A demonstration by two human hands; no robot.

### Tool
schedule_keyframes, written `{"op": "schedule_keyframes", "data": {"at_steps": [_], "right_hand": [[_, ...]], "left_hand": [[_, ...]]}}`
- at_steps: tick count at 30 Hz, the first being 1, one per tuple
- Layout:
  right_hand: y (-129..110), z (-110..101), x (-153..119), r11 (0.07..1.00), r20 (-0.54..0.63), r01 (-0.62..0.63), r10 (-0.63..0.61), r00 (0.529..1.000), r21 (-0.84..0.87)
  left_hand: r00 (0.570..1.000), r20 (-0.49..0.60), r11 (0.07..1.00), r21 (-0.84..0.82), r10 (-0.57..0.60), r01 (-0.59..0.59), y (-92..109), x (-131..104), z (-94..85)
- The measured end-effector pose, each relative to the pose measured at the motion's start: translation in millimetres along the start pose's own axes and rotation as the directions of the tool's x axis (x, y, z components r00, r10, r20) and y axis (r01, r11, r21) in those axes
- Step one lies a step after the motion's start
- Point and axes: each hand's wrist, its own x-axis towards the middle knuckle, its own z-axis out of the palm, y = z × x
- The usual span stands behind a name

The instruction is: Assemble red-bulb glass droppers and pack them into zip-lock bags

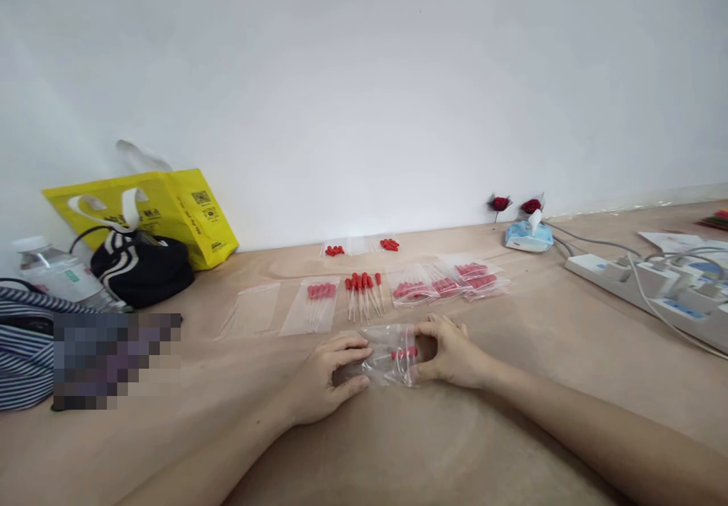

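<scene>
A clear plastic zip bag point(387, 373) with a few red rubber bulbs point(403, 353) inside lies between my hands on the table. My left hand point(335, 373) is curled at its left end, fingers and thumb on the plastic. At the opposite end, my right hand point(452, 354) grips the bag's edge between thumb and fingers. Just beyond are several loose droppers point(364, 293) with red bulbs and thin clear stems. To their left lie a bag of droppers point(312, 309) and a flat clear bag point(250, 309). Filled bags point(449, 284) overlap to their right.
Small groups of red bulbs point(335, 250) lie near the wall on clear plastic. A yellow bag point(199, 218), black pouch point(145, 271) and bottle point(60, 275) stand left. On the right are a tissue pack point(528, 238), artificial roses point(531, 206) and a power strip point(591, 269) with cables.
</scene>
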Motion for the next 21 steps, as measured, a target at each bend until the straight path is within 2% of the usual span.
{"op": "schedule_keyframes", "data": {"at_steps": [3,8,13,17,21], "right_hand": [[2,2,3,0.99,0.011,-0.025,0.024,1.0,0.142],[8,12,6,0.944,-0.076,-0.003,0.029,0.997,0.329],[17,12,9,0.935,-0.161,0.006,0.055,0.985,0.356],[20,11,11,0.936,-0.186,0.041,0.026,0.982,0.349],[13,10,9,0.936,-0.181,0.073,-0.011,0.984,0.344]], "left_hand": [[1.0,-0.001,1.0,-0.002,0.007,-0.007,-2,-1,-0.1],[0.999,-0.031,1.0,-0.007,0.011,-0.011,-4,-1,2.2],[0.998,-0.068,1.0,0.006,-0.008,0.009,-5,0,4.0],[0.997,-0.081,1.0,0.01,-0.017,0.018,-5,0,2.4],[0.997,-0.074,1.0,0.016,-0.023,0.024,-2,0,0.5]]}}
